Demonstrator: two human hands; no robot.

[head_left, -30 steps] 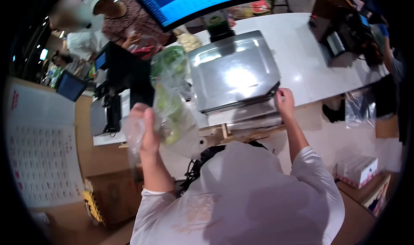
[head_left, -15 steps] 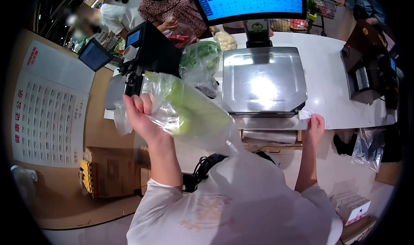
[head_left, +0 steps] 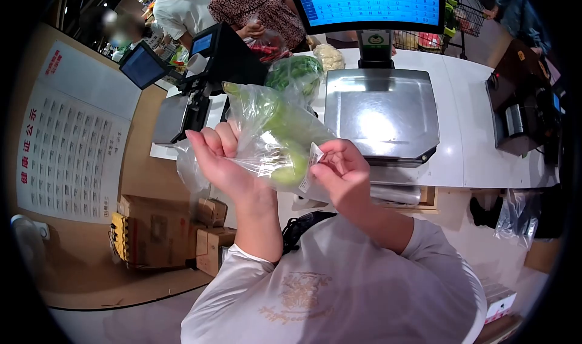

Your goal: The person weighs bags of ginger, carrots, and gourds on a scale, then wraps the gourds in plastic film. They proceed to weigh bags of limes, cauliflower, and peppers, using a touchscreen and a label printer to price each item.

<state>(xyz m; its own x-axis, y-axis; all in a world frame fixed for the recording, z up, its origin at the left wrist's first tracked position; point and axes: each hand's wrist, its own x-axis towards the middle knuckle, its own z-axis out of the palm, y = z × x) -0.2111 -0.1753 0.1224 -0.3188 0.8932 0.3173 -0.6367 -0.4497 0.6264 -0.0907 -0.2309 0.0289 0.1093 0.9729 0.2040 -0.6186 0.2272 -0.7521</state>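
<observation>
My left hand (head_left: 221,159) is closed round the gathered neck of a clear plastic bag (head_left: 260,110). Pale green vegetables (head_left: 288,156) show through the film; their exact kind I cannot make out. Between the thumb and fingers of my right hand (head_left: 342,168) is a small white printed label (head_left: 311,167), which lies at the right side of the bag. Beyond both hands sits the metal weighing scale (head_left: 382,110), with nothing on its plate.
A bag of leafy greens (head_left: 297,74) and a bagged pale vegetable (head_left: 329,57) lie left of the scale. A screen (head_left: 367,4) stands behind it. Black machines flank the counter (head_left: 461,132). Across it, a person (head_left: 257,10) holds a bag with red contents. Cardboard boxes (head_left: 157,232) stand at lower left.
My right hand has brought the label from the scale's front right corner leftward to the bag. My left hand and the bag have shifted slightly right in view.
</observation>
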